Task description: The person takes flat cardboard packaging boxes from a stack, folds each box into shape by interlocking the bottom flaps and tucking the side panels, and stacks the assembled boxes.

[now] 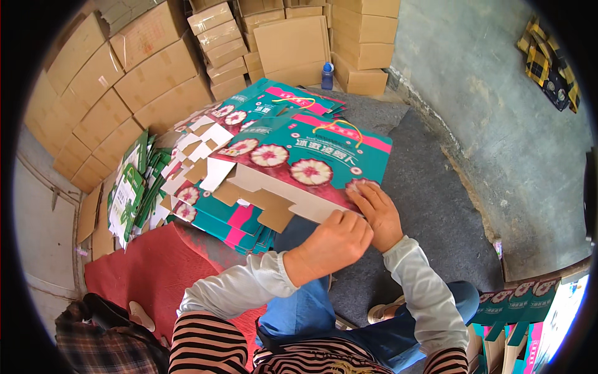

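Note:
A teal and pink gift carton (306,148) with a yellow cord handle (338,129) lies tilted in front of me, printed with cut round fruit or root slices. Its brown and white bottom flaps (265,201) stick out toward me. My left hand (330,244) is closed, its fingers pinching the carton's near edge by the flaps. My right hand (377,215) grips the near right corner, fingers over the printed face; its thumb is mostly hidden. Beneath and behind lie more flat cartons of the same kind (233,219), stacked and overlapping, some with loose flaps.
Brown cardboard boxes (149,38) are piled along the back and left. Green and white flat cartons (128,198) lean at the left beside a red mat (140,271). A blue bottle (327,76) stands at the back. More teal cartons (516,306) stand at lower right.

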{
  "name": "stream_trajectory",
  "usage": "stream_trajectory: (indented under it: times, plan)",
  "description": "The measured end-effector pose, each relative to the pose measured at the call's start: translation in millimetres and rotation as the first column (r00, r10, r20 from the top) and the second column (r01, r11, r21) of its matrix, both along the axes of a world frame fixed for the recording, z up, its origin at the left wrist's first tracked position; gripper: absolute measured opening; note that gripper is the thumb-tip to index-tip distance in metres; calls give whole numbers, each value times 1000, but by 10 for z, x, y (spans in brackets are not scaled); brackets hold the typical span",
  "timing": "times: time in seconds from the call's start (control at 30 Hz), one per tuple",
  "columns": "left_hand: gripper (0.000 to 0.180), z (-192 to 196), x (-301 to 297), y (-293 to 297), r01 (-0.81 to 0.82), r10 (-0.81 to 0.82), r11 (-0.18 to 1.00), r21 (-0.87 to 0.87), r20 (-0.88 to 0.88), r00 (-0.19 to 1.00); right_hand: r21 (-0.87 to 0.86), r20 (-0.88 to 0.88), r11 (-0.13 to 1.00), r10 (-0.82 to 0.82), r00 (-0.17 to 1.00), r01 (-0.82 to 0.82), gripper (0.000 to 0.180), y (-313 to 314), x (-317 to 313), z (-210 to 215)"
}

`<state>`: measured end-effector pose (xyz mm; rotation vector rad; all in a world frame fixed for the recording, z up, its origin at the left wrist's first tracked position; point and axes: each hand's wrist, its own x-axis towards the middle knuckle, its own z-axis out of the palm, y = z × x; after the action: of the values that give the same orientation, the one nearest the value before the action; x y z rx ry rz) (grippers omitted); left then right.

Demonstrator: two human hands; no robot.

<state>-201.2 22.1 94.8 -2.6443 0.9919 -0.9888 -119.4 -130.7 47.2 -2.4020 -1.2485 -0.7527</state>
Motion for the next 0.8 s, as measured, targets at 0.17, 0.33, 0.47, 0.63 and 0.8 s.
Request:
stream_trajectory:
  times: [0.17,0.33,0.47,0.63,0.8]
  plan:
    - [19,240,-171,-167,160,-160,981,-111,3,987,235,-57,965,130,990,-114,33,-155,24,107]
    - [21,387,-566,-250,491,-379,767,-414,325,867,476,-179,878,153,972,-51,32,-503,-270,537]
    - [26,242,-430,-123,291,-274,692,-661,132,953,649,-524,678,68,849,346,26,-973,-470,432]
    - [29,57,-88,-205,-7,-315,589,-808,-237,919,785,-597,275,96,797,555,25,-1281,-525,159]
    - [28,-122,126,-444,-66,-409,596,-800,-373,833,819,-545,-79,202,814,568,26,-1480,-736,-61]
